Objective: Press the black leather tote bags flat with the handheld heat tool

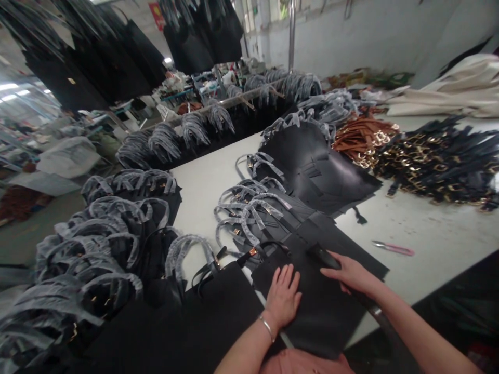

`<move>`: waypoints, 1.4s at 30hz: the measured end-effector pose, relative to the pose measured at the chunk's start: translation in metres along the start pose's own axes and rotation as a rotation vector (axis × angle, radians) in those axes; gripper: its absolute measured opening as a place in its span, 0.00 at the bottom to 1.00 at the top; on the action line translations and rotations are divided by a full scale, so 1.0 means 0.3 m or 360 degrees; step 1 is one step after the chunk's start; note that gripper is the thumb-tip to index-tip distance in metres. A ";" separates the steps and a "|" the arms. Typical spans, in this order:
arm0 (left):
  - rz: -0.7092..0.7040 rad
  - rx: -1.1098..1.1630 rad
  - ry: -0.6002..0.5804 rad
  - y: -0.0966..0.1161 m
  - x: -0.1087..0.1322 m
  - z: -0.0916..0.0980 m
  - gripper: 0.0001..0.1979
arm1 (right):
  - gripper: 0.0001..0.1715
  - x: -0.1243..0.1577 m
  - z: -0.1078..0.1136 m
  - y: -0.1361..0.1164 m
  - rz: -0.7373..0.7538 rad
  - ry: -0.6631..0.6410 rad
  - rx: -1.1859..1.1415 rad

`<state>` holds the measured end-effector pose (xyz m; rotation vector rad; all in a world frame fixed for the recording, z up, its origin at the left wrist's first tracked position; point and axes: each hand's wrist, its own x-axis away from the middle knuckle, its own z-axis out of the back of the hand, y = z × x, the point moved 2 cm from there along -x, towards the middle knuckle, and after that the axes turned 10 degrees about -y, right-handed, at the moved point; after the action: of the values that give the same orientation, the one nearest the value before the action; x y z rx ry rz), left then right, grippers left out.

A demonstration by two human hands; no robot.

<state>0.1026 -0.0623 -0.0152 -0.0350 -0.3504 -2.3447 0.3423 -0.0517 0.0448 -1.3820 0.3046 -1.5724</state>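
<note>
My left hand [284, 298] lies flat with fingers stretched on a black leather bag panel [325, 317], a bracelet round its wrist. Over the same panel, my right hand [349, 272] closes round a black strap [327, 257]. One end of the strap points toward the panel's upper part; the rest runs back under my right forearm, where a metal piece [376, 311] shows. Just beyond my left hand is a dark handle with a gold-coloured fitting [253, 251]. Another black bag panel [222, 306] is to the left of my left hand.
Black bags with plastic-wrapped handles [109, 244] crowd the left. Black panels [307, 156] are stacked ahead. Brown straps [362, 135] and black straps with gold buckles [440, 161] lie at the back right. Pink-handled snips [393, 248] rest on the pale table [436, 265].
</note>
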 end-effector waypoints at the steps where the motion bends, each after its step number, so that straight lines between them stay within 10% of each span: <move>1: -0.0010 -0.0008 0.0000 -0.002 -0.001 0.000 0.27 | 0.40 -0.016 0.006 -0.012 -0.0001 -0.0008 -0.0010; 16: -0.0054 0.0085 0.0009 -0.019 0.004 0.007 0.28 | 0.35 -0.063 0.032 -0.088 -0.0135 -0.0156 -0.0009; 23: -0.0068 0.0075 0.0049 -0.019 0.005 0.009 0.28 | 0.41 -0.106 0.001 -0.195 -0.0006 0.0322 0.0253; 31: -0.0242 0.0092 0.0241 -0.023 0.023 -0.050 0.21 | 0.41 -0.039 -0.090 -0.169 -0.0052 -0.0226 0.0230; 42: -0.0401 -0.0074 0.0295 -0.026 0.040 -0.078 0.16 | 0.40 -0.086 -0.137 -0.191 -0.0024 -0.0297 0.0255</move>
<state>0.0905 -0.0713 -0.0382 0.2148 -0.2187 -2.5794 0.2754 -0.0199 0.0571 -1.3953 0.0543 -1.4350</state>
